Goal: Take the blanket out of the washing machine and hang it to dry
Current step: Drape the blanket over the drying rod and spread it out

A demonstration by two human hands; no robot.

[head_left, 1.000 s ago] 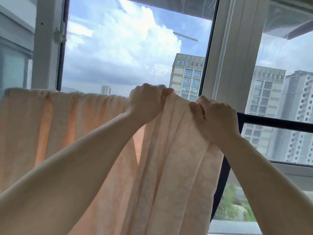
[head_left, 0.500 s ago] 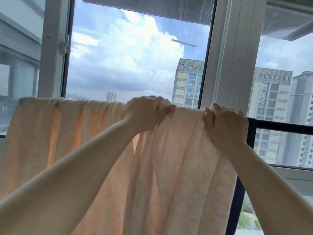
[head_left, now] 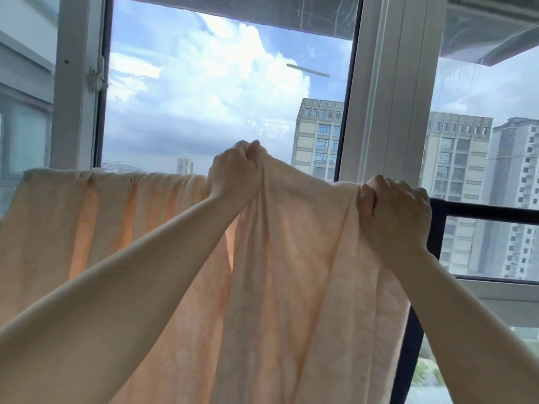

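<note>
While its left stretch already hangs flat and backlit in front of the window, the peach blanket (head_left: 291, 272) is out of the washing machine and most of the way onto the dark railing (head_left: 481, 211) that runs across the glass. Only the right-hand portion is unsettled: it is bunched into long folds that fall out of sight below the view, and its top edge rises in a peak rather than lying level.

The left hand (head_left: 233, 176) has its grip clenched on a gathered fistful of cloth at that peak, lifted clear above the line of the draped edge. The right hand (head_left: 399, 217) has its grip closed round the blanket's right edge, just beside the bare length of railing.

By the look of it, the hanging is in its last phase. What seems to remain is drawing the bunched section rightward along the bar, laying the raised edge down and smoothing the folds so the cloth dries evenly.

Behind, white window frames (head_left: 376, 97) divide a view of heavy cloud and apartment towers (head_left: 318, 135).
</note>
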